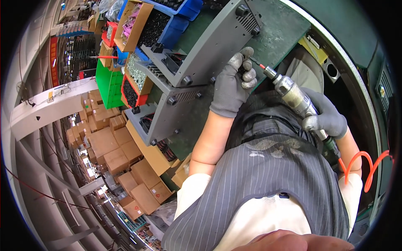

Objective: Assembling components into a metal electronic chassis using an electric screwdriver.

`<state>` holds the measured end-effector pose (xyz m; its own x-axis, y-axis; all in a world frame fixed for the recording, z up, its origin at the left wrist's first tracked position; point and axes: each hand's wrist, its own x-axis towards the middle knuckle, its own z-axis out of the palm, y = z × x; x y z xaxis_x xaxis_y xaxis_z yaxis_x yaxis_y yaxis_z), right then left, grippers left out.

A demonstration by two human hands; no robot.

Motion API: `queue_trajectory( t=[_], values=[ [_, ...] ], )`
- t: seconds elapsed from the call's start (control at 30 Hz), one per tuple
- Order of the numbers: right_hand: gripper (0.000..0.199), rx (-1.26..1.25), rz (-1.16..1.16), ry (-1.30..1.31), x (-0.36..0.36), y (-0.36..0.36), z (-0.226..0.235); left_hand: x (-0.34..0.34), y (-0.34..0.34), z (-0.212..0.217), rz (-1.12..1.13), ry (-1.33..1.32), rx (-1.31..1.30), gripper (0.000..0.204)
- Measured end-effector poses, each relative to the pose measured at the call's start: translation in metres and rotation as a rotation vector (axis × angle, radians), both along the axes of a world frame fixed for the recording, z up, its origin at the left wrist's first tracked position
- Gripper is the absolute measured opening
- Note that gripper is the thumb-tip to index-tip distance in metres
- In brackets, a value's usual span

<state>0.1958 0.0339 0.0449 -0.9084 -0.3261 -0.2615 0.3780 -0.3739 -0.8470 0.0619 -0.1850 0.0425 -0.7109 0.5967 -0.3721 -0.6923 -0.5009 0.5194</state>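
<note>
My right hand [325, 113], in a grey glove, is wrapped round a silver air screwdriver [293, 95]. A coiled orange air hose [359, 157] runs from its rear end. The screwdriver's bit points up and left, its tip close to the fingertips of my left hand [235, 81]. That hand is gloved too, its worn fingers curled together; something dark shows between them, too small to name. Just left of it, a grey metal casing [209, 46] with black round feet and vent slots lies on the green work table [278, 31]. A second such casing [169, 111] lies beside it.
Beyond the casings stand a blue bin [173, 31] of black parts, a carton [132, 25] with pink pieces, a green bin [108, 85] and a tray of small metal screws [136, 69]. Stacked cardboard boxes [104, 142] fill the left. A curved pale table edge [356, 67] runs at right.
</note>
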Motion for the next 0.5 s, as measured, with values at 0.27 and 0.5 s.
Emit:
queue_trajectory(
  t=[0.27,0.5],
  values=[
    [0.079,0.071,0.034,0.007,0.003,0.004,0.002,0.002,0.012,0.009,-0.039,0.052,0.001,0.031],
    [0.076,0.008,0.005,0.000,0.004,0.006,0.002,-0.006,0.013,0.011,-0.120,0.094,-0.111,0.029]
  ],
)
